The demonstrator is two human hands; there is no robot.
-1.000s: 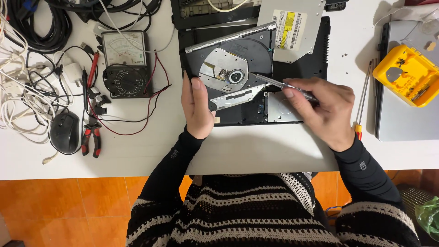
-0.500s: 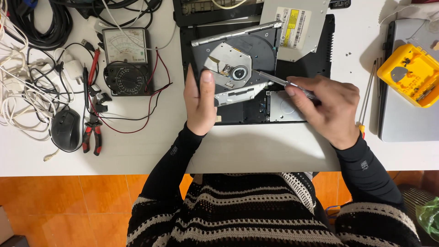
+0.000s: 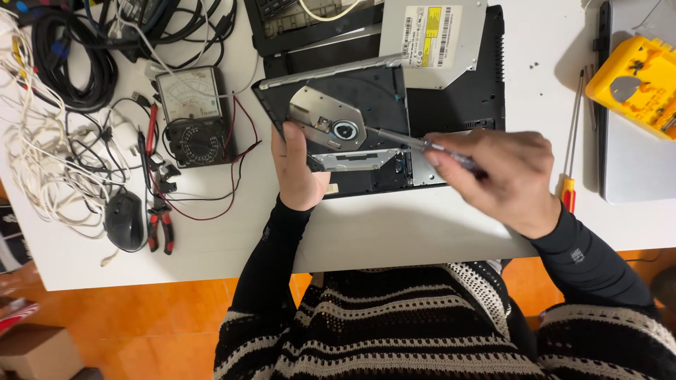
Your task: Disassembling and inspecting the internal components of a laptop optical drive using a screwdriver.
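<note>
An opened black optical disc drive [image 3: 366,98] with a silver inner plate and round hub lies on a black laptop base [image 3: 486,84]. My left hand [image 3: 296,169] grips the drive's near left edge, thumb on top. My right hand [image 3: 503,176] holds a thin metal screwdriver [image 3: 408,141] whose tip points left at the drive, near the hub. A silver drive cover [image 3: 433,35] with a label lies just beyond, at the laptop's far side.
On the white table [image 3: 394,225], left: an analog multimeter [image 3: 190,112] with red and black leads, red-handled pliers [image 3: 160,225], a black mouse [image 3: 125,219], coiled black and white cables [image 3: 63,63]. Right: a red-and-yellow screwdriver [image 3: 570,134], a yellow case [image 3: 634,77] on a grey laptop.
My right hand has drawn back to the right and lifted a little, the screwdriver tip staying near the drive hub. My left hand has slid up along the drive's left edge.
</note>
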